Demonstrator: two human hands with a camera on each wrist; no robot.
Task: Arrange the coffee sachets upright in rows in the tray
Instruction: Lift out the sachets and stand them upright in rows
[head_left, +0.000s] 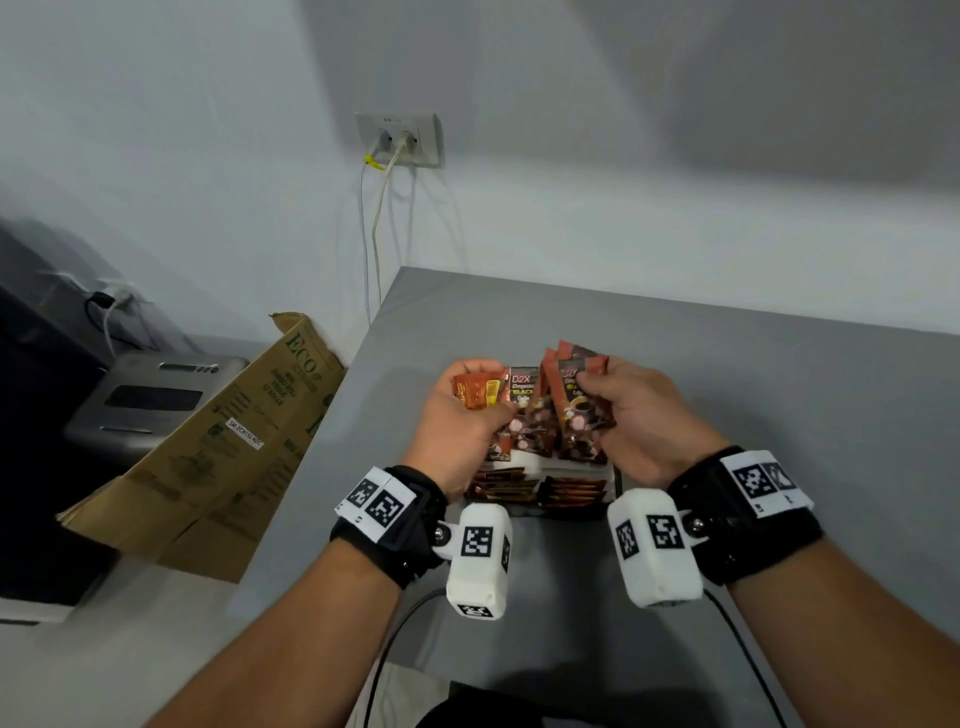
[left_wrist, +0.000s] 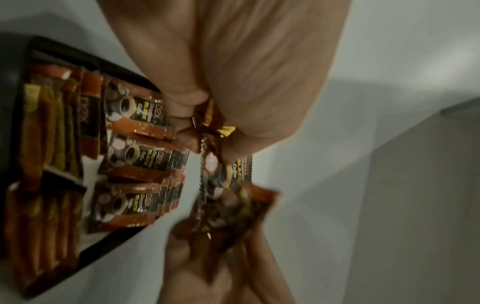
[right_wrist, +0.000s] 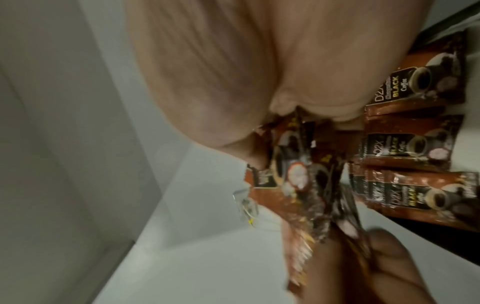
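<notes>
A black tray (head_left: 617, 480) sits on the grey table, with brown coffee sachets (head_left: 530, 441) standing upright in rows and orange stick sachets (head_left: 506, 486) along its near side. My left hand (head_left: 467, 410) hovers over the tray's left part and grips a bunch of orange and dark sachets (head_left: 480, 389). My right hand (head_left: 631, 415) holds a fan of brown sachets (head_left: 579, 395) above the tray's right part. In the left wrist view the left hand (left_wrist: 207, 131) pinches the sachet bunch (left_wrist: 223, 172), with the tray (left_wrist: 33, 43) to its left. The right wrist view shows brown sachets (right_wrist: 376, 179) in my fingers beside the standing rows (right_wrist: 405, 148).
A flattened cardboard box (head_left: 218, 447) leans at the table's left edge, beside a grey appliance (head_left: 150, 400). A wall socket (head_left: 400, 139) with cables hangs above the table's far corner. Bare grey table surface (head_left: 779, 395) stretches to the right of the tray.
</notes>
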